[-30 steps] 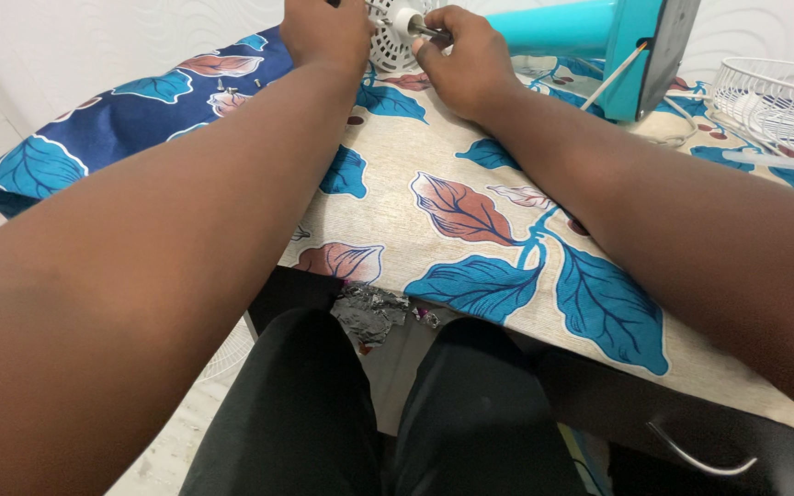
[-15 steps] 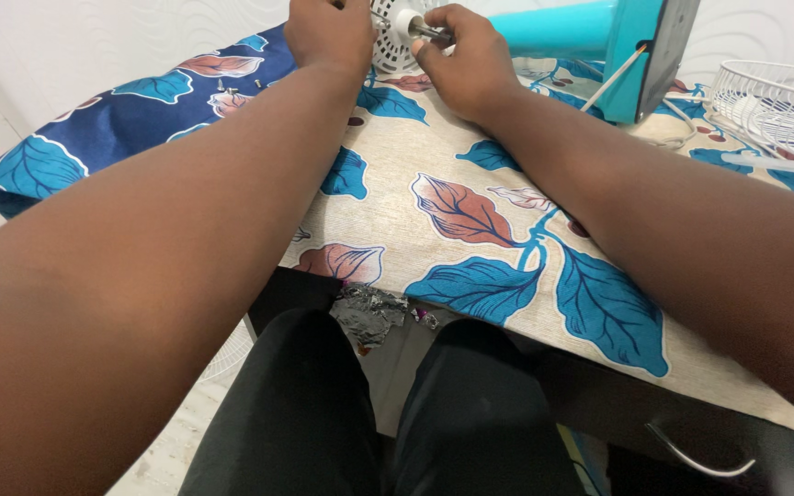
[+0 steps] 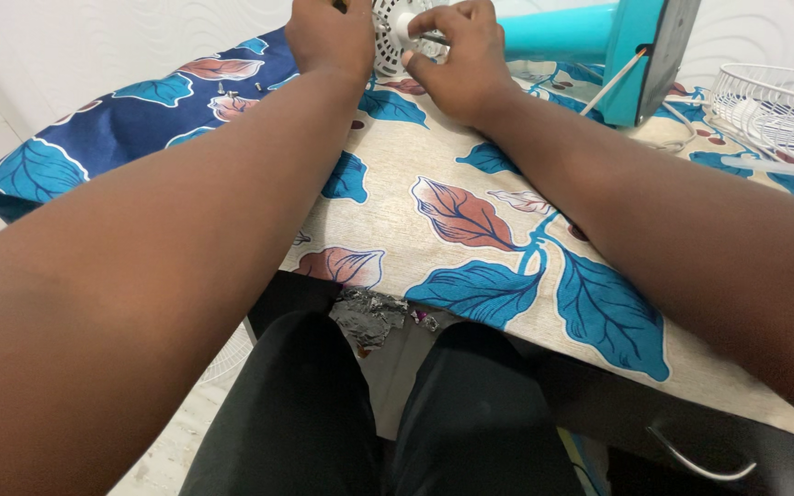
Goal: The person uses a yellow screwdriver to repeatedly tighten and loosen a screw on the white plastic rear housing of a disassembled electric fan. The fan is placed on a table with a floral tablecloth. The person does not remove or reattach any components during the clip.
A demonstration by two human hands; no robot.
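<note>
Both my arms reach across a table covered by a leaf-patterned cloth (image 3: 470, 230). At the far edge lies a fan motor housing, white and vented (image 3: 386, 41), joined to a turquoise fan stand (image 3: 599, 37). My left hand (image 3: 328, 37) rests against the left side of the housing; what its fingers hold is hidden. My right hand (image 3: 457, 60) pinches a small white knob on a metal shaft (image 3: 408, 26) at the housing's front, thumb and fingers closed on it.
A white wire fan guard (image 3: 778, 110) lies at the right of the table. Several small dark screws (image 3: 236, 89) sit on the cloth at the left. My legs in black trousers (image 3: 369, 422) are under the table's near edge.
My right hand has shifted slightly on the knob, its fingers turning around the shaft. My left hand stays against the housing.
</note>
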